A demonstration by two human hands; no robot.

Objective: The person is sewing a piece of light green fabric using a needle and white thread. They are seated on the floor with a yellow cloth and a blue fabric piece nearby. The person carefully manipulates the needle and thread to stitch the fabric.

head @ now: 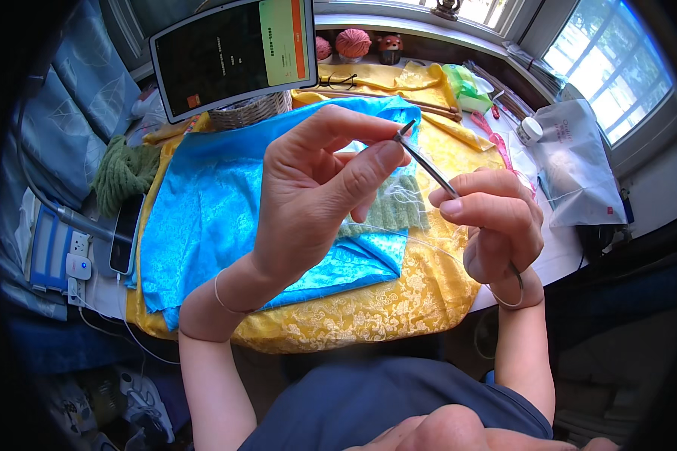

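My left hand [327,180] is raised over the cloths and pinches the tips of the metal knitting needles [433,169] between thumb and forefinger. My right hand [496,217] holds the other end of the needles, its fingers curled; a thin cord runs down by the wrist. Beneath and between the hands, a green ribbed knitted piece [403,206] with loose white yarn on it lies on a shiny blue cloth [214,208]. Under that spreads a yellow patterned brocade cloth [361,315]. Whether stitches sit on the needle tips is too small to tell.
A tablet [234,56] stands at the back left before a wicker basket [251,110]. Green yarn [125,172], a phone [127,234] and power sockets [79,268] are at left. At right are a white jar [530,131] and a plastic bag [578,163]. Pink yarn balls [353,43] stand behind.
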